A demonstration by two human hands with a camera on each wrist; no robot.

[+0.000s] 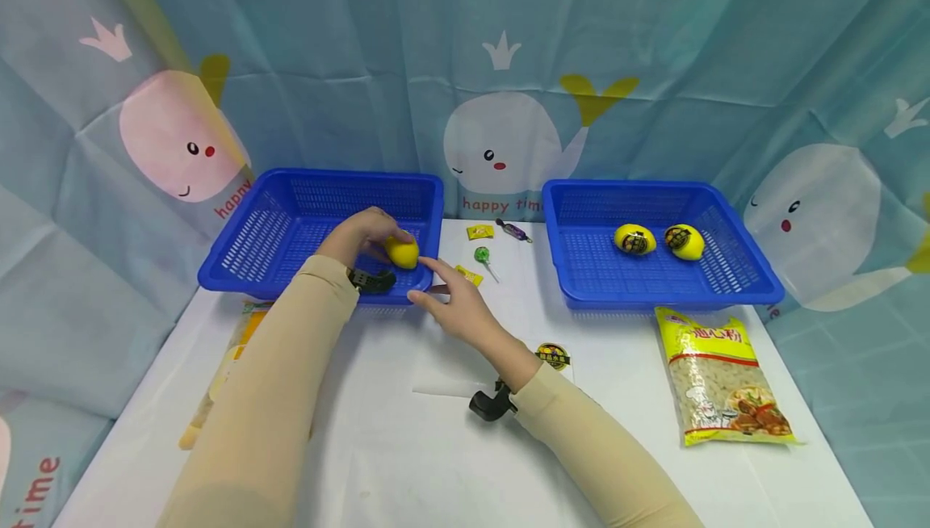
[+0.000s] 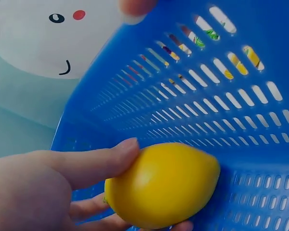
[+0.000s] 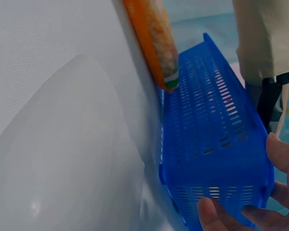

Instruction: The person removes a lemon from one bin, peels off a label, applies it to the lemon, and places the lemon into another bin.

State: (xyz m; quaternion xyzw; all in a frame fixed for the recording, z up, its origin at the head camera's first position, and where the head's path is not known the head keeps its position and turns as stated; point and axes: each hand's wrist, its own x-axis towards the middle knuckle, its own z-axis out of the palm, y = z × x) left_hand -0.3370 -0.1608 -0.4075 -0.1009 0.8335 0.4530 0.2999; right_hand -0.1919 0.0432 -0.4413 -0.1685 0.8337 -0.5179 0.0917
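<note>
Inside the left blue basket (image 1: 320, 295), my left hand (image 1: 366, 233) grips a yellow lemon (image 1: 402, 253) near the right wall. The left wrist view shows the thumb over one end of the lemon (image 2: 164, 185) and fingers beneath it, partly hidden. My right hand (image 1: 458, 306) is at the same basket's front right corner, its thumb and fingers spread. In the right wrist view, the thumb is right at the rim and the fingertips (image 3: 208, 209) overlap the basket's outer wall (image 3: 216, 168).
Two labelled lemons (image 1: 635, 240) lie in the right blue basket (image 1: 672, 299). Between the baskets are yellow packets (image 1: 480, 232), a purple-wrapped candy (image 1: 513, 230) and a green lollipop (image 1: 483, 255). A yellow food bag (image 1: 726, 383) lies front right; an orange-edged bag (image 3: 156, 43) lies before the left basket.
</note>
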